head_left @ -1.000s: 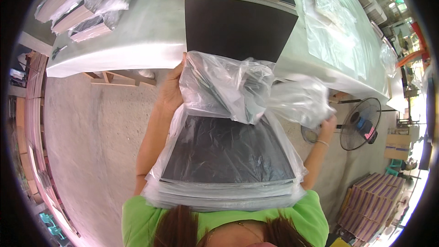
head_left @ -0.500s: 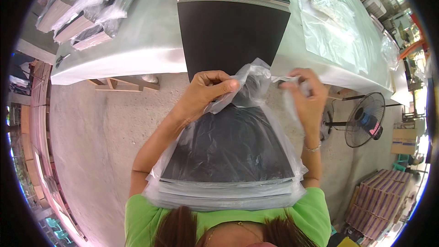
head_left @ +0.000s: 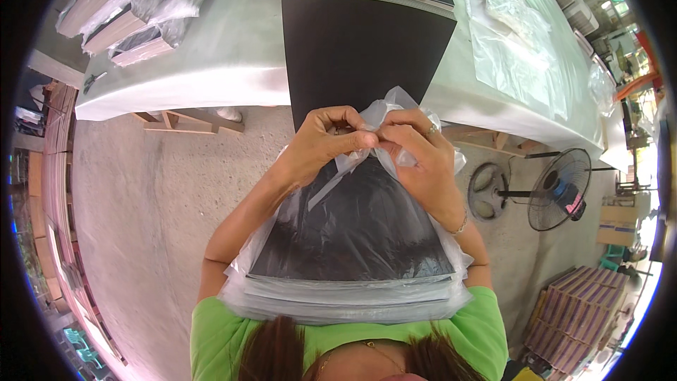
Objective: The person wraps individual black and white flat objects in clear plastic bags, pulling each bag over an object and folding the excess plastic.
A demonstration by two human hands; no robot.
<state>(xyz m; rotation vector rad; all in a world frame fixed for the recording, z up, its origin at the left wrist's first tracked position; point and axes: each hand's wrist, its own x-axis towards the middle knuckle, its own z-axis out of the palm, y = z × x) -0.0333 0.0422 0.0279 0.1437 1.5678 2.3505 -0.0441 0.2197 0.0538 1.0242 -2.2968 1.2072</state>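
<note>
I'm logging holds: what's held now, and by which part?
The clear plastic bag, by its bunched far end, in left grip and right grip.

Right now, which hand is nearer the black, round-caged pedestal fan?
The right. The right hand, at the translucent plastic bag's gathered end, is left of the fan. The left hand, also at that end, is farther left.
</note>
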